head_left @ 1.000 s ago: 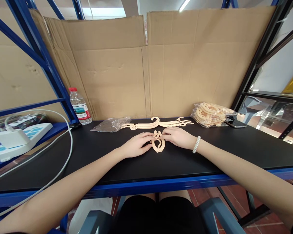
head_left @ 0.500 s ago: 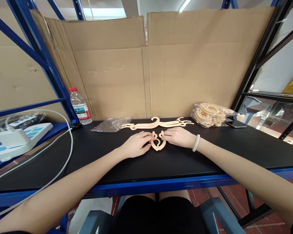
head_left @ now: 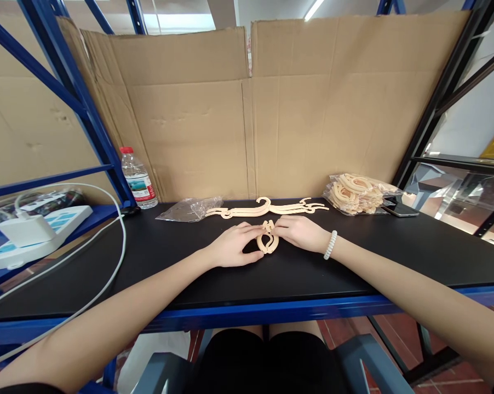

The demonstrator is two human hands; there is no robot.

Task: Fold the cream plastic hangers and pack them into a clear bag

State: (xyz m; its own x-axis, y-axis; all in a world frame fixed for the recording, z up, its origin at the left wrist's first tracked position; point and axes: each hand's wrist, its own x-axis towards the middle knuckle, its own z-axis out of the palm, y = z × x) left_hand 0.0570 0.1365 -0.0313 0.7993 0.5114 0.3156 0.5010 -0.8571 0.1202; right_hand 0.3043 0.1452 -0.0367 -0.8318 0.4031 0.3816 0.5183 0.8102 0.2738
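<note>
Hanger (head_left: 275,243), pale and folded into a ring shape, is on the black table (head_left: 230,284), middle of scene, between both hands. Left hand (head_left: 236,245) has it from the left: fingers on the far left part, thumb stretched along to the near edge, wide gap between thumb and index, light hold. Right hand (head_left: 300,232) has it from the right: fingers bent and bunched, fingertips gripping the far right part; right thumb mostly hidden, exact grip can't be told. White coil bracelet (head_left: 330,244) on right wrist.

Just beyond the hands, a spread-out hanger (head_left: 288,209) lies flat, hook pointing far. Clear plastic bag (head_left: 189,210) lies by its left end. Far right: stuffed bag (head_left: 356,194) of pale hanger parts, dark phone (head_left: 403,210) just beside it. Far left: water bottle (head_left: 139,180), red cap, upright. Cardboard (head_left: 189,120) stands along the far side. Left side: white power strip (head_left: 68,223) on blue shelf, white charger (head_left: 27,231) plugged in, white cable (head_left: 124,241) looping over table's left end.
</note>
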